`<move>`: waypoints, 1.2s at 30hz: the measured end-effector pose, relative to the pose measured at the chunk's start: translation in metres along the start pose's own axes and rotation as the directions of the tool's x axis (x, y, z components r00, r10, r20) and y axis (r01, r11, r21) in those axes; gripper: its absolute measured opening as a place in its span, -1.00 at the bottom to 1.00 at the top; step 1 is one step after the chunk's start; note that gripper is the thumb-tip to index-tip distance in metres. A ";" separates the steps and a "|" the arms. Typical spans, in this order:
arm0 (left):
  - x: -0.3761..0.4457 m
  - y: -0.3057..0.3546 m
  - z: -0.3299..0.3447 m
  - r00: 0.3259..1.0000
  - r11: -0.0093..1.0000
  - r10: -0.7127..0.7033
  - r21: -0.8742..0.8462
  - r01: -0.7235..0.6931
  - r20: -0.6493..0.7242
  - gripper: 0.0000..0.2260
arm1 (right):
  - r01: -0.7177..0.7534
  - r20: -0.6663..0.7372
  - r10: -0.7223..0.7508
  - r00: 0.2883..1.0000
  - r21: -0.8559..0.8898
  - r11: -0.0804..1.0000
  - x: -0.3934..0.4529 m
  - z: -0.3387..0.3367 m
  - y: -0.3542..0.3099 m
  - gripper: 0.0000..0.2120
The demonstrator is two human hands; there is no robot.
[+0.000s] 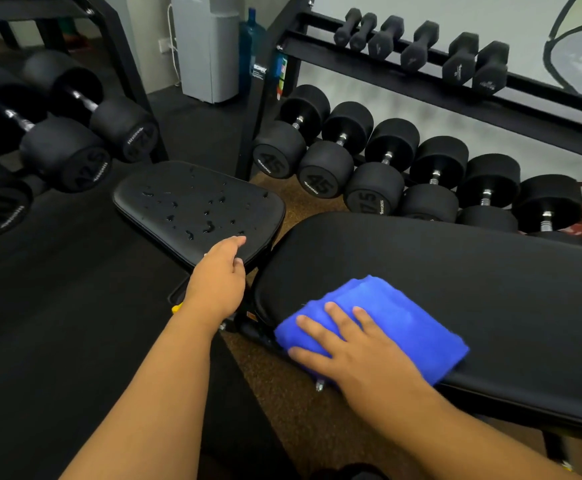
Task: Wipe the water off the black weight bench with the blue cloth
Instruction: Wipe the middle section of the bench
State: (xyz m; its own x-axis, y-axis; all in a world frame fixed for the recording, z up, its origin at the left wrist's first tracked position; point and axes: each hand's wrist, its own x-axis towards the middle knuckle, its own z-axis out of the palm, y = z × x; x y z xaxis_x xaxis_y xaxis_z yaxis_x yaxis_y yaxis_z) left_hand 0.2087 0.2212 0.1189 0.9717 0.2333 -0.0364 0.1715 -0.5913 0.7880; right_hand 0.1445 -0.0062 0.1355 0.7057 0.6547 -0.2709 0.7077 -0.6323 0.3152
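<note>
While the right hand (358,344) lies flat on the blue cloth (386,317), its fingers (338,320) are straight and spread a little apart, pressing the folded fabric down onto the near left corner of the long back pad (455,271) of the black weight bench. The cloth sits under the palm and fingers and reaches out past the fingertips toward the middle of the pad; its near edge hangs just over the pad's rim. It is a thick, soft, fuzzy rectangle of bright blue, folded in layers with rounded corners. The back pad is smooth, matte black upholstery with a rounded end and a stitched seam along its edge. The left hand (218,275) rests at the near edge of the smaller seat pad (192,202), its fingers loosely curled and close together, the fingertips touching the pad's surface (nothing is held in them). That seat pad is a rounded trapezoid of glossier black vinyl, dotted with beads and small puddles of water (210,225), most of them across its middle and near side. A narrow gap with black metal frame parts separates the two pads. Beyond the bench, round black dumbbells (324,168) with chrome handles lie in a row on a black rack (421,67), with small hex dumbbells (421,46) on the rail above.
</note>
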 end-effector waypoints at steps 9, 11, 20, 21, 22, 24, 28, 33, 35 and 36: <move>-0.004 -0.003 -0.004 1.000 1.000 0.013 -0.026 -0.013 -0.008 -0.63 | -0.018 0.065 0.016 0.998 0.040 0.999 0.026 -0.007 -0.017 -0.27; -0.006 0.003 0.002 1.000 0.999 0.023 -0.027 -0.023 -0.008 -0.63 | -0.043 0.109 0.040 0.993 0.026 0.999 0.055 -0.011 -0.025 -0.29; -0.017 0.021 0.020 0.997 0.997 0.071 0.013 -0.071 0.042 -0.62 | -0.003 0.048 0.000 0.999 0.056 0.998 0.018 -0.005 -0.004 -0.28; -0.018 0.020 0.020 0.996 0.998 0.068 0.011 -0.068 0.051 -0.62 | 0.021 0.011 -0.022 1.000 0.047 0.999 0.000 -0.002 0.005 -0.27; -0.019 0.020 0.019 0.997 0.998 0.057 0.007 -0.058 0.060 -0.62 | 0.029 0.007 -0.029 1.000 0.033 0.999 -0.017 -0.002 0.013 -0.23; -0.021 0.019 0.017 0.997 1.000 0.026 -0.006 -0.025 0.069 -0.62 | 0.013 0.016 -0.013 1.000 -0.012 1.000 -0.050 0.002 0.031 -0.12; -0.021 0.015 0.009 1.000 1.000 -0.009 -0.005 0.009 0.030 -0.63 | 0.022 0.046 -0.019 0.999 -0.065 0.998 -0.091 0.006 0.056 -0.02; -0.014 0.006 -0.002 0.995 0.995 -0.072 -0.075 0.067 -0.065 -0.63 | 0.024 0.041 -0.023 0.999 -0.038 0.999 -0.071 0.012 0.045 -0.10; -0.013 0.006 -0.002 0.995 0.993 -0.082 -0.087 0.076 -0.064 -0.63 | -0.008 0.044 0.008 0.999 0.002 1.000 -0.044 0.010 0.035 -0.14; -0.013 0.005 -0.001 0.995 0.993 -0.079 -0.087 0.074 -0.058 -0.63 | -0.021 0.044 0.020 0.999 0.029 0.999 -0.027 0.006 0.029 -0.16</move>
State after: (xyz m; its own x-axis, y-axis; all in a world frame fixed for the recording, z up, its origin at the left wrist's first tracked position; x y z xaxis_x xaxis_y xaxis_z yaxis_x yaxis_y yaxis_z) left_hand 0.1969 0.2158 0.1244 0.9439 0.3243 -0.0629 0.2284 -0.5032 0.8334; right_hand 0.1456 -0.0447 0.1468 0.7204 0.6231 -0.3047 0.6934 -0.6578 0.2941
